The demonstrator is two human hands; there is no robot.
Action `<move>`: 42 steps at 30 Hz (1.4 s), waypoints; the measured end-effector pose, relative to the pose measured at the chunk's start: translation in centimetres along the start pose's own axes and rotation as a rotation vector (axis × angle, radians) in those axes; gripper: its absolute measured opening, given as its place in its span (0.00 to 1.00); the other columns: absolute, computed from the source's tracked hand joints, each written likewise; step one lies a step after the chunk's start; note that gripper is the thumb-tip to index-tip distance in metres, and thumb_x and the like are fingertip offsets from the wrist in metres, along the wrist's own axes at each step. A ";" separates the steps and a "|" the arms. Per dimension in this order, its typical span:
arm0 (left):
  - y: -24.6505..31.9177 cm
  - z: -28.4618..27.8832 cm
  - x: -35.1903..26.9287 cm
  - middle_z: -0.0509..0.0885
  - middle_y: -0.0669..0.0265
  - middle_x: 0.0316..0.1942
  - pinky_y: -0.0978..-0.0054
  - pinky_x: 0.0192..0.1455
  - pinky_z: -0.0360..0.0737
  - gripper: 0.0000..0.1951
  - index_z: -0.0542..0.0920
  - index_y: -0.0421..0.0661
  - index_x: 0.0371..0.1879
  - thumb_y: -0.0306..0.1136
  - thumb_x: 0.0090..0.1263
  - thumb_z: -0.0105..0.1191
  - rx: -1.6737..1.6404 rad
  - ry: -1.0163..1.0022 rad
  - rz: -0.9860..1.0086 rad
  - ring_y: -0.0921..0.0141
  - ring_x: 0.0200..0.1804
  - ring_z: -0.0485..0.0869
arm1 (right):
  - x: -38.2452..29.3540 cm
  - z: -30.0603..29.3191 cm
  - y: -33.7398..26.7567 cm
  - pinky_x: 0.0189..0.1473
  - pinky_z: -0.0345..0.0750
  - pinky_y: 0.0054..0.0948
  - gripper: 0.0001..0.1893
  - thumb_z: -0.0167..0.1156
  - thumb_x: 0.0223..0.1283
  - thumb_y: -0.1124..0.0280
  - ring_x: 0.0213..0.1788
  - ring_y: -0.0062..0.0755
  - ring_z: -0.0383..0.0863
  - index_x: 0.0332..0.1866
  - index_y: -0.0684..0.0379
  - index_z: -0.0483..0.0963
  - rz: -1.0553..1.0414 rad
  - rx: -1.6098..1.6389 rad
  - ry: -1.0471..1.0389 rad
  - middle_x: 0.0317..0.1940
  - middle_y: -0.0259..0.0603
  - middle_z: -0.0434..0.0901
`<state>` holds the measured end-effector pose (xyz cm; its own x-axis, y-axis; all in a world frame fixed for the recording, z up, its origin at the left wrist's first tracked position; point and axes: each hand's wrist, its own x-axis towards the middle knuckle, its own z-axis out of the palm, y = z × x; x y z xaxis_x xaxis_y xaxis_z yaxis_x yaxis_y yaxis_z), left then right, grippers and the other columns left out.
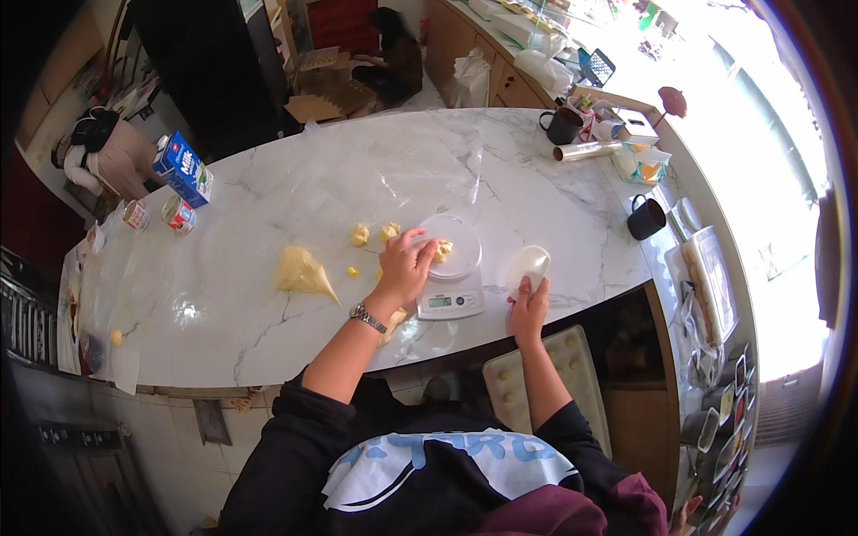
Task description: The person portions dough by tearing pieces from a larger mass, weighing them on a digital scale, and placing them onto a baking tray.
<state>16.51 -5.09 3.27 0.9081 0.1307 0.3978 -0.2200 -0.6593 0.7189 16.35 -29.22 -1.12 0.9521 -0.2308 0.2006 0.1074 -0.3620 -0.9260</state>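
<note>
My left hand (405,264), with a metal watch at the wrist, touches a small lump of yellow dough (442,251) on the round plate of a white digital kitchen scale (450,305). In my right hand (529,301) is a white plastic dough scraper (527,264), held over the marble-patterned counter right of the scale. Left of the scale lie several small dough lumps (360,235) and a tiny yellow bit (353,272). Farther left is a filled piping bag (301,273). More dough (393,326) lies partly hidden beneath my left forearm.
A milk carton (182,169) and opened tins (179,214) stand at the left. Dark mugs (646,217) and a plastic wrap roll (587,151) are at the right. A tray with dough balls (496,375) sits below the counter's edge. Two people are beyond the counter.
</note>
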 end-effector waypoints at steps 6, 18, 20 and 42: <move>-1.4 -0.2 -0.3 0.80 0.66 0.41 0.64 0.52 0.69 0.09 0.83 0.50 0.37 0.38 0.70 0.51 -0.055 0.120 -0.032 0.62 0.48 0.74 | -0.6 0.4 0.2 0.22 0.74 0.27 0.15 0.49 0.70 0.63 0.21 0.29 0.79 0.47 0.67 0.63 -0.053 0.001 0.021 0.24 0.43 0.77; -0.4 -3.2 -8.3 0.81 0.63 0.32 0.67 0.44 0.72 0.07 0.80 0.41 0.32 0.30 0.69 0.52 -0.151 0.288 -0.198 0.63 0.39 0.77 | -1.0 0.3 0.2 0.23 0.75 0.30 0.14 0.48 0.70 0.64 0.21 0.35 0.81 0.46 0.67 0.63 -0.075 -0.017 0.005 0.25 0.49 0.79; -0.9 -2.9 -11.1 0.81 0.62 0.34 0.66 0.45 0.73 0.06 0.80 0.41 0.32 0.30 0.67 0.54 -0.056 0.269 -0.168 0.63 0.40 0.77 | -1.0 0.2 0.2 0.23 0.75 0.33 0.13 0.48 0.70 0.64 0.22 0.39 0.82 0.45 0.65 0.62 -0.078 -0.048 -0.001 0.25 0.50 0.79; -0.3 -5.0 -16.3 0.79 0.69 0.36 0.64 0.52 0.62 0.24 0.77 0.47 0.40 0.47 0.48 0.70 0.346 0.266 -0.133 0.66 0.49 0.75 | -6.4 4.5 -8.5 0.30 0.74 0.46 0.17 0.50 0.67 0.63 0.28 0.57 0.80 0.51 0.65 0.61 -0.088 -0.026 -0.850 0.21 0.55 0.76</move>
<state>0.01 -3.31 -0.51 0.7873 0.3867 0.4802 0.0653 -0.8268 0.5587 10.65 -20.57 4.02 0.8331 0.5511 -0.0459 0.1946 -0.3699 -0.9085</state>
